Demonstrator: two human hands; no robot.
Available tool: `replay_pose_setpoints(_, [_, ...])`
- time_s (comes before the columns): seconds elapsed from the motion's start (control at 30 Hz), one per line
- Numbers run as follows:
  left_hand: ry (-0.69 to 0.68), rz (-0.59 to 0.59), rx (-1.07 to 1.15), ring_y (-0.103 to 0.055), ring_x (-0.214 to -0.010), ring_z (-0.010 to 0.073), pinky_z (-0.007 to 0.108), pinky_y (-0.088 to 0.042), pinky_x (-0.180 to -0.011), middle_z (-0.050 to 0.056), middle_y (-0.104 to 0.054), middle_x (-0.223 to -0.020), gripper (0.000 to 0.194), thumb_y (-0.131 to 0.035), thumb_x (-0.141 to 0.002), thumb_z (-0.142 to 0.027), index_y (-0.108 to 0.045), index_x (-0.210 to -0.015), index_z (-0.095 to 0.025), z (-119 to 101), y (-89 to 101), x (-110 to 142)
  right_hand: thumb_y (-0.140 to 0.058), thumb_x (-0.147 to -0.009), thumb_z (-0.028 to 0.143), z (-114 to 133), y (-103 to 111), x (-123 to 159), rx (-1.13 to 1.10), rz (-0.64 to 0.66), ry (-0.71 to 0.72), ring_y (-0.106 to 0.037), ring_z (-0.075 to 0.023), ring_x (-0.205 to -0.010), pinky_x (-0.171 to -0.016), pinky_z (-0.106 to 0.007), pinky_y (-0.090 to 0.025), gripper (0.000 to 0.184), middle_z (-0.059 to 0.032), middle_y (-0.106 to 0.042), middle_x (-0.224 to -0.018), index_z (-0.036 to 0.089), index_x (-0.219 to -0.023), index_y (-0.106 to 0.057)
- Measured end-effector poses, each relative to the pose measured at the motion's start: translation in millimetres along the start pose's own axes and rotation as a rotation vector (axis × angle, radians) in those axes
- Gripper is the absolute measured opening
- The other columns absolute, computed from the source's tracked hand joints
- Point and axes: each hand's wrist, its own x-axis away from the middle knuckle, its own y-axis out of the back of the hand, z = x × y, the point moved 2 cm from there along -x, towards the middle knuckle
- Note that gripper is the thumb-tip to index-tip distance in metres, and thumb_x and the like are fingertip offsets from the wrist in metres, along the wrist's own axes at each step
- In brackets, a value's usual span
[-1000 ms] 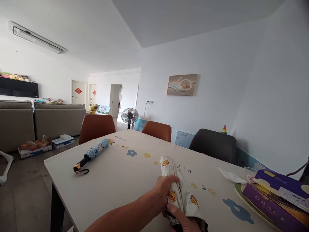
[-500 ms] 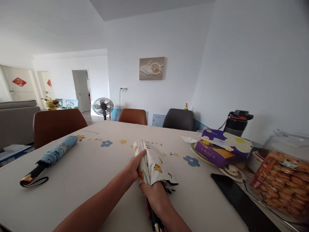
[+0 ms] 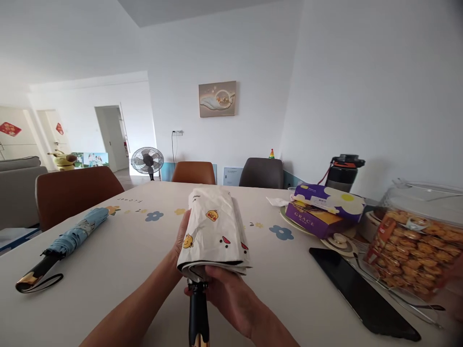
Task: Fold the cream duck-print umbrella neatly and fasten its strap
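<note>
- White cartoon-print fabric umbrella [image 3: 215, 229] with black-and-gold handle [image 3: 198, 311] is lying between both hands, over the pale flower-printed surface [image 3: 144, 250].
- I am clasping its side with the left grip [image 3: 182, 237], its lower folds with the right grip [image 3: 235, 298].
- It is now facing me squarely, folds seemingly lying flatter.

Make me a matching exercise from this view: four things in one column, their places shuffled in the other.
Things
1. White cartoon-print fabric umbrella
2. Light-blue fabric umbrella with black handle
3. Beige rectangular picture
4. Black flat rectangular device

Places
A. Right side of the white flower-print table
B. Held by the left hand and right hand
C. White wall
D. Left side of the table

Pairs: 1-B, 2-D, 3-C, 4-A
</note>
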Motion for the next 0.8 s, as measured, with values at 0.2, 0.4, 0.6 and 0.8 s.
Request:
replay_pose_setpoints(0.2, [0.168,-0.003,-0.035,-0.064,-0.083,0.0288,0.04,-0.046,-0.082,0.009,-0.068,-0.084,0.062,-0.053,-0.069,-0.06,-0.059,-0.106,-0.011,16,-10.4,3,-0.072,-0.063,0.029,-13,10,-2,0.036,-0.167,-0.128,-0.062,-0.0192,-0.072,-0.075,-0.037,-0.048,0.035,-0.0089,-0.064,-0.084,0.01,-0.091,-0.065])
replay_pose_setpoints(0.4, [0.089,-0.233,-0.232,-0.064,-0.079,0.0294,0.041,-0.05,-0.075,0.009,-0.067,-0.077,0.061,-0.052,-0.065,-0.063,-0.061,-0.1,-0.015,15,-18.3,3,-0.064,-0.065,0.022,-15,6,-3,0.117,-0.208,-0.222,-0.056,-0.012,-0.045,-0.054,-0.027,-0.047,0.018,-0.0026,-0.061,-0.066,0.011,-0.078,-0.06])
replay_pose_setpoints(0.6, [-0.025,-0.366,-0.357,-0.064,-0.081,0.0293,0.04,-0.051,-0.075,0.008,-0.067,-0.076,0.053,-0.057,-0.065,-0.058,-0.062,-0.098,-0.016,23,-11.7,-2,-0.05,-0.07,0.015,-17,6,-5,0.201,-0.405,-0.341,-0.041,-0.0078,-0.028,-0.034,-0.019,-0.035,0.013,0.0031,-0.046,-0.039,0.014,-0.058,-0.047])
replay_pose_setpoints(0.8, [-0.084,-0.339,-0.625,-0.062,-0.084,0.0266,0.036,-0.05,-0.073,0.008,-0.067,-0.08,0.046,-0.056,-0.069,-0.054,-0.06,-0.092,-0.014,11,-2.3,-12,-0.047,-0.067,0.008,-11,12,-6,0.221,-0.466,-0.313,-0.043,-0.0092,-0.028,-0.033,-0.019,-0.036,0.008,0.0021,-0.049,-0.039,0.015,-0.062,-0.048])
